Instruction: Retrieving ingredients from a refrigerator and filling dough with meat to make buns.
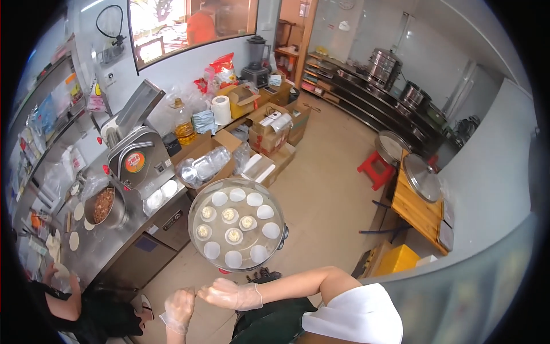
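My left hand [180, 310] and my right hand [228, 294], both in clear plastic gloves, are close together near the lower edge. The fingers of both are curled closed, and their fingertips almost meet. Anything between them is too small to make out. Just beyond my hands stands a round metal steamer tray [265, 202]. White paper rounds [270, 230] lie spread over it. Several of them carry a small pleated bun [234, 235], grouped at the middle and left of the tray. Neither hand touches the tray.
At left a co-worker's hand [74, 285] holds a flat dough round by a steel counter [123, 243]. On that counter are a pot of filling [104, 205] and a dough machine [137, 157]. Cardboard boxes [269, 135], a red stool [375, 171] and a wooden table [409, 198] stand beyond.
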### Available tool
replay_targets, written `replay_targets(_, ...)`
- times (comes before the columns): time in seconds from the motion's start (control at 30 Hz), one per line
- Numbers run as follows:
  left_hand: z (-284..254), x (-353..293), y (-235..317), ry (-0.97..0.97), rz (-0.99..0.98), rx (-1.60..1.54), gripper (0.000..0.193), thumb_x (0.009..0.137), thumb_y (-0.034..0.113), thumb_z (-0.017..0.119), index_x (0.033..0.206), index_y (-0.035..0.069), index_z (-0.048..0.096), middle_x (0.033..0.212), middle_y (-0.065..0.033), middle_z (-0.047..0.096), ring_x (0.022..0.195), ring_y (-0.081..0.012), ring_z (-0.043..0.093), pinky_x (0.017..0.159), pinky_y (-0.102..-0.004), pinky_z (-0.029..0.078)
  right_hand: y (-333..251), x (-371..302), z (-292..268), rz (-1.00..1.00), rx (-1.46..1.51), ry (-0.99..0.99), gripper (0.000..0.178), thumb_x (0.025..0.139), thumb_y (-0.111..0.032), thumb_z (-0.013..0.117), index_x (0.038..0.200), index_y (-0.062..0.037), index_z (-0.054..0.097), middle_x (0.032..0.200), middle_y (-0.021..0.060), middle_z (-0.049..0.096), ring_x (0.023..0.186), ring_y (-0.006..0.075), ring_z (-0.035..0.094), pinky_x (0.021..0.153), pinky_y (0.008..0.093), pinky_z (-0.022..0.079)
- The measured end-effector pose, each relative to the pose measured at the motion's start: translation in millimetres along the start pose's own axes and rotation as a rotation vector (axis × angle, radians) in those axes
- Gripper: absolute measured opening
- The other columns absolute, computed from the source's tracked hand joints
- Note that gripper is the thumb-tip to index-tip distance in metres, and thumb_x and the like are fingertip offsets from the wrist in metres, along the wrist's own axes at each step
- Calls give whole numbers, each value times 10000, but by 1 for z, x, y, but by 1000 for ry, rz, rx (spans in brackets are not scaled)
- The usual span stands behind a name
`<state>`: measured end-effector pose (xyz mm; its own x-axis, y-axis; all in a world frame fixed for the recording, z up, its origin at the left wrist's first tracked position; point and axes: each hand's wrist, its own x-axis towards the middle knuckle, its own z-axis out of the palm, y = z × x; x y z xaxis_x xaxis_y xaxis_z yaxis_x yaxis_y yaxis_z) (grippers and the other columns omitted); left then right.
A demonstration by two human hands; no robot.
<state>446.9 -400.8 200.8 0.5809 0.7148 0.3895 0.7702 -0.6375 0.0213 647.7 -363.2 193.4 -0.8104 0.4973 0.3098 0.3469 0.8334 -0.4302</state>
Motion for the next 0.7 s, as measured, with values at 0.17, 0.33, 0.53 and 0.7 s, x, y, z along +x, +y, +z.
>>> replay_targets(0.17, -4, -10, -46, 8, 43, 18, 230, 731, 98, 634, 949, 38, 591, 798, -59, 581, 689, -200, 586, 555, -323, 488, -6, 40, 21, 122, -51, -13, 103, 735, -55, 551, 830, -18, 560, 721, 128, 611, 628, 306, 629, 471, 399, 479)
replay_targets(0.33, -31, -34, -87, -12, 41, 12, 234, 725, 98, 632, 948, 42, 588, 808, -59, 587, 724, -205, 605, 566, -323, 494, -22, 78, 54, 124, 43, 101, 155, 752, -53, 554, 898, -45, 603, 728, 130, 629, 615, 309, 628, 484, 410, 482)
replay_targets(0.53, -62, -94, -156, 52, -295, 97, 316, 675, -9, 593, 975, 91, 588, 834, -45, 626, 769, -214, 635, 586, -359, 478, -30, 160, 82, 347, 362, -200, 156, 866, -141, 536, 937, -62, 650, 740, 183, 636, 726, 363, 636, 763, 444, 493)
replay_targets(0.7, -55, -91, -249, 1061, -1173, -911, 295, 989, 226, 448, 1016, -36, 581, 909, -116, 654, 784, -176, 652, 721, -284, 529, -13, 249, 73, 559, 969, -58, 226, 953, -176, 476, 903, -45, 653, 670, 13, 550, 601, 109, 501, 577, 268, 419)
